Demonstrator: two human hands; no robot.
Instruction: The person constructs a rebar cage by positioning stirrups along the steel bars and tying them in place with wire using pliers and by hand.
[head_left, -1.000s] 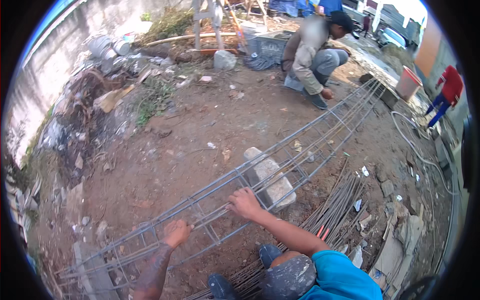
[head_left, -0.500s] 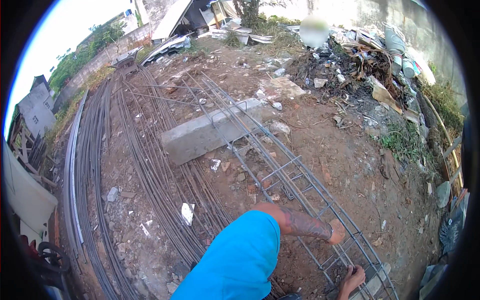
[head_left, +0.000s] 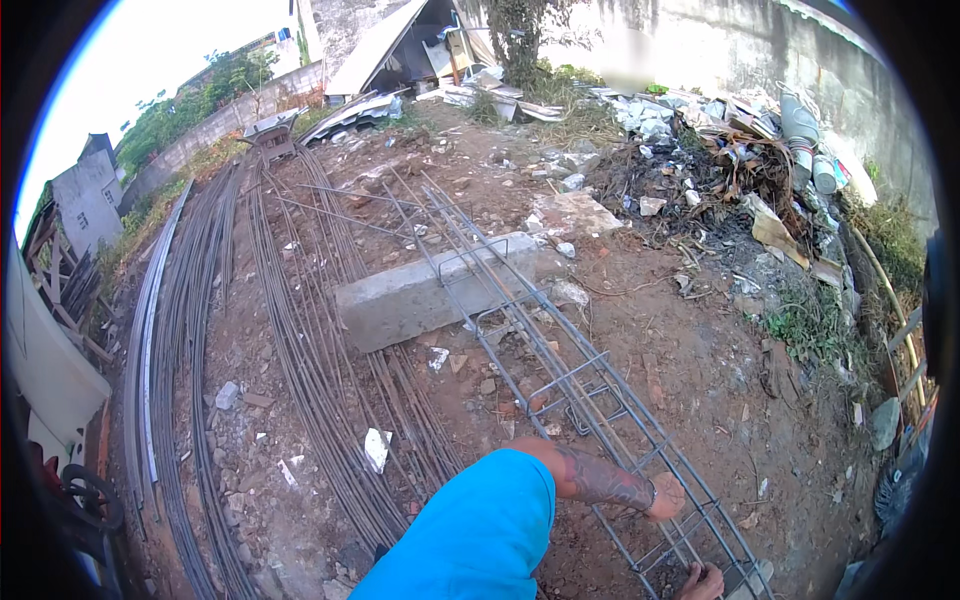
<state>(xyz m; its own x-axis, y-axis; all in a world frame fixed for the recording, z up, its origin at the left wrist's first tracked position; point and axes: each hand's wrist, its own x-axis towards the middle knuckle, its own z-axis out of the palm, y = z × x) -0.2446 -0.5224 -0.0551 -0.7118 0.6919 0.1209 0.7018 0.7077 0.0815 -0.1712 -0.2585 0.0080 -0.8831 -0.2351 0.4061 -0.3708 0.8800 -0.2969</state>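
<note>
A long rebar cage [head_left: 573,380], made of parallel steel bars with square stirrups, runs from the middle distance down to the lower right. My left forearm is tattooed and comes out of a bright blue sleeve [head_left: 470,530]. At its end my left hand [head_left: 667,497] is bent down over the cage's bars, closed around them, its fingertips mostly hidden. Lower down, at the picture's edge, my right hand [head_left: 703,582] has its fingers curled against an inner bar of the cage. Any smaller thing in those fingers cannot be made out.
A concrete beam [head_left: 400,302] lies under the cage's far part. Bundles of loose rebar [head_left: 290,350] stretch along the ground to the left, towards a wheelbarrow [head_left: 270,130]. Rubble and debris [head_left: 740,150] are heaped at the far right by a wall [head_left: 720,50].
The view has tilted slightly, so the ground and cage sit a little lower in the picture. Both hands keep about the same places on the cage.
</note>
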